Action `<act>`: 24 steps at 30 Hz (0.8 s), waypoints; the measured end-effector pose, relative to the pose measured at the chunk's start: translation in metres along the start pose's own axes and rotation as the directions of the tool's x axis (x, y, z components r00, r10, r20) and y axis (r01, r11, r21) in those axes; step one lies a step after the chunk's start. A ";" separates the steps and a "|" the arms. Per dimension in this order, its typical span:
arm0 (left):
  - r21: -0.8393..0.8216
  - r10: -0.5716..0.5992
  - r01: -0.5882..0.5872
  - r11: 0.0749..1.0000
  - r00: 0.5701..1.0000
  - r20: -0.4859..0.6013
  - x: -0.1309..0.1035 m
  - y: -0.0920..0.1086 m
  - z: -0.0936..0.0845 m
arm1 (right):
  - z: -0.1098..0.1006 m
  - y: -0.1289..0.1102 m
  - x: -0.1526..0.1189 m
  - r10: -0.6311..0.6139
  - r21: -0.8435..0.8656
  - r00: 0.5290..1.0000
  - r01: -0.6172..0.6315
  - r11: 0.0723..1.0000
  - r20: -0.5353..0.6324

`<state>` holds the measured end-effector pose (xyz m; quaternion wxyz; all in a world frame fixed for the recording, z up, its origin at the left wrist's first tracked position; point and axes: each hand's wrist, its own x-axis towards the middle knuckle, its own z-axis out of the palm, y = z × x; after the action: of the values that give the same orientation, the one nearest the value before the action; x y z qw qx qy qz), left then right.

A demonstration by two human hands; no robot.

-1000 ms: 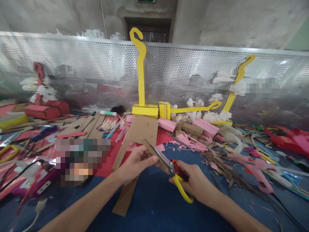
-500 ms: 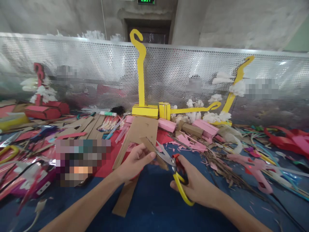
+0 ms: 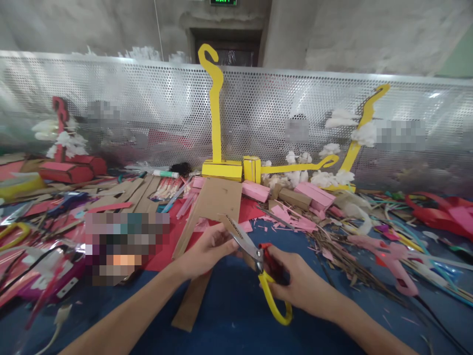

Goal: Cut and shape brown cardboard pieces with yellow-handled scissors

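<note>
My left hand (image 3: pixel 212 249) pinches a small cardboard strip (image 3: pixel 222 218), mostly hidden behind the fingers and a blade. In my right hand (image 3: pixel 290 273) are scissors (image 3: pixel 254 252) with a red handle loop and a yellow one. Their blades point up and left, lying along the strip close to the left fingertips, and look nearly together. A longer cardboard strip (image 3: pixel 192 305) lies on the blue table below the left hand. Beyond the hands rests a large cardboard piece (image 3: pixel 221 195).
A yellow hook-shaped piece on a block base (image 3: pixel 221 170) stands before the perforated metal screen (image 3: pixel 258 108). Pink paper scraps (image 3: pixel 283 214) and twigs (image 3: pixel 340 256) lie to the right, near a pink glue gun (image 3: pixel 391 256). Red paper (image 3: pixel 158 251) lies left.
The scissor blades have come together from an open spread and moved slightly left over the cardboard strip. The yellow handle has swung down and left. My left hand stays nearly still.
</note>
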<state>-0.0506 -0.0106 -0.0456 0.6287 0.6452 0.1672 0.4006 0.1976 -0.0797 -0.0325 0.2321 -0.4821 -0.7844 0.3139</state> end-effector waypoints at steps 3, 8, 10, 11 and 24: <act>-0.017 0.002 -0.002 1.000 1.000 0.012 0.000 -0.001 -0.001 | 0.000 0.000 0.000 0.011 0.000 1.000 -0.011 1.000 -0.003; -0.048 0.011 -0.009 0.999 0.999 0.039 0.002 -0.004 -0.003 | -0.001 -0.002 0.000 0.017 0.026 1.000 -0.018 1.000 0.019; -0.054 0.007 -0.005 0.999 0.999 0.033 0.002 -0.004 -0.002 | 0.000 -0.001 0.001 0.015 0.009 1.000 -0.015 1.000 -0.003; -0.058 0.006 -0.005 0.998 1.000 0.028 0.002 -0.004 -0.002 | 0.002 0.000 0.001 0.012 -0.008 1.000 -0.012 1.000 -0.025; -0.079 -0.018 0.015 0.997 0.999 -0.034 0.002 -0.003 0.001 | 0.006 0.005 0.009 0.060 0.011 0.981 -0.059 0.998 -0.187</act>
<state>-0.0481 -0.0089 -0.0472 0.6539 0.6115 0.1676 0.4128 0.1932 -0.0718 -0.0395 0.2966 -0.5319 -0.7435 0.2761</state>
